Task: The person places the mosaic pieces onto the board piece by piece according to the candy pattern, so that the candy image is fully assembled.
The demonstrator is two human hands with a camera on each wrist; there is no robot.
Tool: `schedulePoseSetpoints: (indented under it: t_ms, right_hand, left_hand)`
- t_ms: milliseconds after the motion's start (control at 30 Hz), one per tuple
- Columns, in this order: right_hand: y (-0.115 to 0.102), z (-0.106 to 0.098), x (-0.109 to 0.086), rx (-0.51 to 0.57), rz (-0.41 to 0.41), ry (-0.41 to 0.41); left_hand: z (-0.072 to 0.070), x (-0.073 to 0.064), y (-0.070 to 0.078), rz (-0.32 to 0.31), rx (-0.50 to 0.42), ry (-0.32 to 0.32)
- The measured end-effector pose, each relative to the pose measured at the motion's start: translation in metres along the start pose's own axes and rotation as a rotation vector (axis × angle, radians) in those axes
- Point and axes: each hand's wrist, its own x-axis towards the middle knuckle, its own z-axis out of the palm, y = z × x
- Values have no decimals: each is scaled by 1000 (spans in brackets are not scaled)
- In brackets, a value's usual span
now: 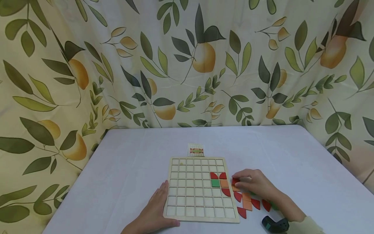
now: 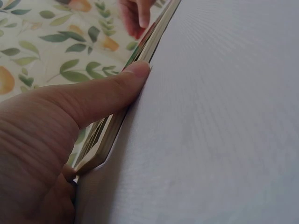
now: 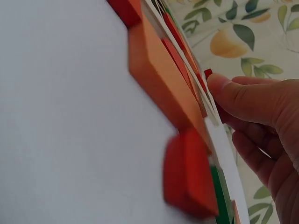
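A wooden grid board [image 1: 190, 201] lies on the table. Along its left edge rests my left hand [image 1: 153, 208], fingers straight, with the thumb [image 2: 117, 88] against the front edge. Some squares at the board's right hold a green square tile [image 1: 215, 183], an orange square tile [image 1: 224, 183] and red quarter-circle tiles [image 1: 226, 192]. Just off the right edge, my right hand [image 1: 260, 185] pinches a red tile [image 3: 208, 73] between thumb and fingers; most of that tile is hidden. Below this hand lie loose orange tiles [image 1: 247, 204] and red tiles [image 1: 242, 212].
Behind the board lies a small pattern card [image 1: 195, 150] with a red, orange and green design on a grid. A white cloth [image 1: 131, 162] covers the table. Fruit-patterned curtains [image 1: 187, 65] hang behind and beside it. The right wrist wears a black device [image 1: 275, 224].
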Motion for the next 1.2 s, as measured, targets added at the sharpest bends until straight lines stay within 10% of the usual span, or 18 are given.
schedulePoseSetpoints:
  t_ms: [533,1200]
  right_hand:
    - [-17,24,8,-16,-275,-48]
    - [-32,36,9,4,-219,-82]
  left_hand:
    - [-3,0,3,-5,-17,-9]
    - [-2,-1,2,7,-9,1]
